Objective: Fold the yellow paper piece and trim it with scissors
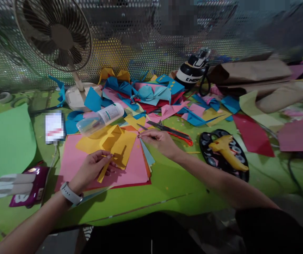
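Observation:
My left hand (96, 166) pinches a narrow strip of yellow paper (103, 173) over a pile of pink paper sheets (73, 150). Just behind it lies a folded yellow paper piece (123, 150), its raised flap casting a shadow. My right hand (156, 140) hovers at the pile's right edge, thumb and fingertips pressed together. Whatever sits between them is too small to make out. A dark pointed tip (142, 127) shows just beyond those fingers. Close behind the right hand lies an orange-and-black cutter knife (179, 134).
A clear plastic bottle (101, 118) lies behind the pile, near a fan (79, 93). Coloured paper scraps (148, 92) heap at the back beside a black bottle (191, 72). A yellow glue gun (228, 151) rests on a black power strip (206, 146). A phone (54, 127) charges at left.

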Demonstrator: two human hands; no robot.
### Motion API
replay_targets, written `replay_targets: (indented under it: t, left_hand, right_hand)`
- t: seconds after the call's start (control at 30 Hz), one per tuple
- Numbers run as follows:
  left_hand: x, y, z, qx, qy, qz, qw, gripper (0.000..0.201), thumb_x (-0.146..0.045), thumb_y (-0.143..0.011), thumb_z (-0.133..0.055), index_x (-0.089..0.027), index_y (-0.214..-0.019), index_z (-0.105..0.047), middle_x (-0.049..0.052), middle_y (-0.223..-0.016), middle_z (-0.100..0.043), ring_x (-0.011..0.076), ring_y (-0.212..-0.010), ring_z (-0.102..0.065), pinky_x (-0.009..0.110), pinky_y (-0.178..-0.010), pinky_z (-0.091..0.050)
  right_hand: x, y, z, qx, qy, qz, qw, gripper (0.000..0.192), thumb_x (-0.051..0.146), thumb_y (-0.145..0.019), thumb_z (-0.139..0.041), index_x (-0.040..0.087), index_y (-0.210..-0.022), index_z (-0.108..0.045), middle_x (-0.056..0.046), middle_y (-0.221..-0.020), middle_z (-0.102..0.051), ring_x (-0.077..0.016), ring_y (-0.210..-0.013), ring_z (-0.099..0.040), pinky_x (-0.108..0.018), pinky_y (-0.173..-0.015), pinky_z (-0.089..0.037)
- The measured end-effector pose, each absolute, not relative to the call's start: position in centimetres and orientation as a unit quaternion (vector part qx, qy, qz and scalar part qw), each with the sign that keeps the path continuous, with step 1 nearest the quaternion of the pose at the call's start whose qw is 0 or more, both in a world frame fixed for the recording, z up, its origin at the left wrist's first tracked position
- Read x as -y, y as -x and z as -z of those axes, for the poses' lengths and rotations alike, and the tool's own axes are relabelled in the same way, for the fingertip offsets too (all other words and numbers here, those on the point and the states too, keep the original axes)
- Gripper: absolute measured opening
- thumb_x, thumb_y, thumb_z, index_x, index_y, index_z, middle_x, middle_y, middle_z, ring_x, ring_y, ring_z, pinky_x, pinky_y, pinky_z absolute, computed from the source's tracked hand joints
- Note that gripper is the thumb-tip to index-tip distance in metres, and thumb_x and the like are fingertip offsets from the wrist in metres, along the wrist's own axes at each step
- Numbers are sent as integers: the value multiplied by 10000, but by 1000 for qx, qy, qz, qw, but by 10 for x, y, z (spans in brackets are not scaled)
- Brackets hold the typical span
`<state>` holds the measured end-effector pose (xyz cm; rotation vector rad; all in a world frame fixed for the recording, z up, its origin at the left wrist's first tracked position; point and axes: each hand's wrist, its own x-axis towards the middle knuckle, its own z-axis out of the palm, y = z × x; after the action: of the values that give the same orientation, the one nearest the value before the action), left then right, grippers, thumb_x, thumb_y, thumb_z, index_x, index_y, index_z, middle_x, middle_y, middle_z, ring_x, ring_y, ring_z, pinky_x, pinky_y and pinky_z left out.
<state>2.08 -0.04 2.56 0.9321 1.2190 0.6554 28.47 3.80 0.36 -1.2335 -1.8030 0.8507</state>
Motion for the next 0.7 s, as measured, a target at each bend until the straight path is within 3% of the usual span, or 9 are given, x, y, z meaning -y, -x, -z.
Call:
replay_targets:
  t: [0.23,0.53,0.7]
  left_hand:
    - [0,-18,-30,-548,-417,-293,663,300,-388,-731,-708,-159,-859,-560,5,-656,-677,109,-529,-625,221,-538,-509]
    - [5,-20,-33,-545,-422,-296,662,281,-378,-748,-692,-157,-863,-562,10,-687,-682,118,-563,-642,247,-576,-523]
    - [7,-16,-32,-536,-414,-312,666,274,-381,-757,-686,-170,-877,-559,4,-687,-681,125,-594,-652,245,-577,-514]
  right_hand:
    - [-34,-319,-6,779,527,-87,329,215,294,-883,-510,211,-867,-708,-78,-898,-704,-229,-881,-603,-393,-821,-449]
    - [-30,-320,-10,812,527,-45,246,270,295,-907,-442,212,-886,-698,-90,-916,-688,-248,-890,-592,-394,-814,-431]
    - [-34,-355,-17,788,607,17,98,251,297,-837,-476,165,-908,-677,-138,-927,-650,-314,-893,-588,-414,-745,-430]
